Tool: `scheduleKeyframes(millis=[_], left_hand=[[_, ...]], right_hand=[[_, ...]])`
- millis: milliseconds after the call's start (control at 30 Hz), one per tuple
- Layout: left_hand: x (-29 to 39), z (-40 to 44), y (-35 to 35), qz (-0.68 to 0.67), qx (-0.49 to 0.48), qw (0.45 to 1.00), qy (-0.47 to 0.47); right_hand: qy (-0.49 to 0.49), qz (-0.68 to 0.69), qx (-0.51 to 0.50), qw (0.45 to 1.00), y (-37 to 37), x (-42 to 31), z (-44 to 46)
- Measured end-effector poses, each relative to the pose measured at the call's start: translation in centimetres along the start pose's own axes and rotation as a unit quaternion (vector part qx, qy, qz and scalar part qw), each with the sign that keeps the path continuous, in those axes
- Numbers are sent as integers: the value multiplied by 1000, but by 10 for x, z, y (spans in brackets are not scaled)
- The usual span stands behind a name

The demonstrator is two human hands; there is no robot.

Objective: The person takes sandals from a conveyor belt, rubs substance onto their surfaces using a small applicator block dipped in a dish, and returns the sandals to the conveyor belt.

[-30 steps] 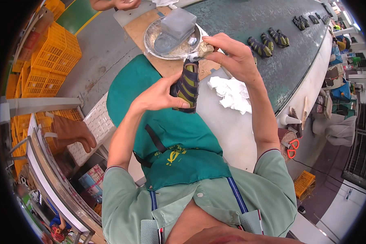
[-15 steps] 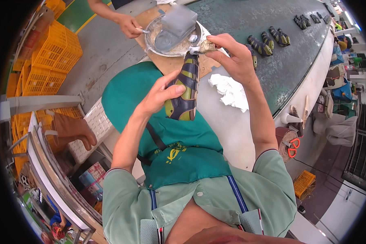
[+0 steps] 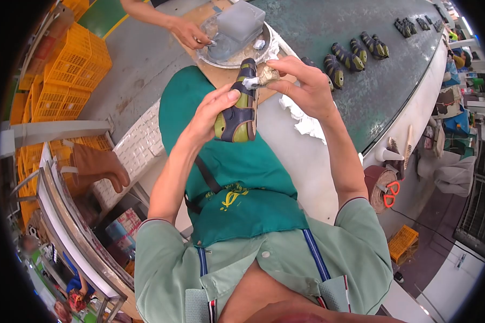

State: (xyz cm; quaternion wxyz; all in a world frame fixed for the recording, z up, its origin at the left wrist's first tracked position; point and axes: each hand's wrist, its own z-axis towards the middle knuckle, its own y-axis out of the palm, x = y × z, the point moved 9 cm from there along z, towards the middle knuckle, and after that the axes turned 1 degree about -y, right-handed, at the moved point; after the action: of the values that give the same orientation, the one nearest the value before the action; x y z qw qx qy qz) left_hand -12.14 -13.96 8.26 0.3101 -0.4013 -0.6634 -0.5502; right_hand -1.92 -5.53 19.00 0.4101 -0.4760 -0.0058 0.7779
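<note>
My left hand (image 3: 213, 110) is closed around a dark navy and olive-green strapped sandal (image 3: 238, 119), held above my lap with its toe pointing away from me. Between the thumb and fingers of my right hand (image 3: 307, 86) is a crusted, beige wad of cloth (image 3: 268, 74) with a whitish tip. That tip appears to touch the straps near the sandal's far end. Just beyond lies a round metal pan (image 3: 226, 65) holding a translucent plastic container (image 3: 240, 24).
Another person's hand (image 3: 189, 34) reaches into the pan with a small pale thing. Several similar sandals (image 3: 346, 56) stand on the dark green table (image 3: 291, 24). White crumpled cloth (image 3: 307, 123) lies to the right. Orange-handled scissors (image 3: 392, 194) and yellow crates (image 3: 81, 59) flank me.
The wad has moved from the pan's edge toward me, onto the sandal's straps. My left hand has shifted slightly with the sandal. The other person's hand has moved right, farther over the pan.
</note>
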Motion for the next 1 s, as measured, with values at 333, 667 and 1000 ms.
scheduleKeyframes(millis=[333, 667, 1000], left_hand=[[1, -2, -3, -33, 20, 999, -21], [-6, -2, -16, -65, 50, 996, -45], [-1, -12, -39, -218, 122, 968, 36]], right_hand=[[36, 69, -27, 997, 12, -8, -8], [61, 76, -58, 994, 15, -11, -24], [183, 319, 153, 917, 23, 28, -53]])
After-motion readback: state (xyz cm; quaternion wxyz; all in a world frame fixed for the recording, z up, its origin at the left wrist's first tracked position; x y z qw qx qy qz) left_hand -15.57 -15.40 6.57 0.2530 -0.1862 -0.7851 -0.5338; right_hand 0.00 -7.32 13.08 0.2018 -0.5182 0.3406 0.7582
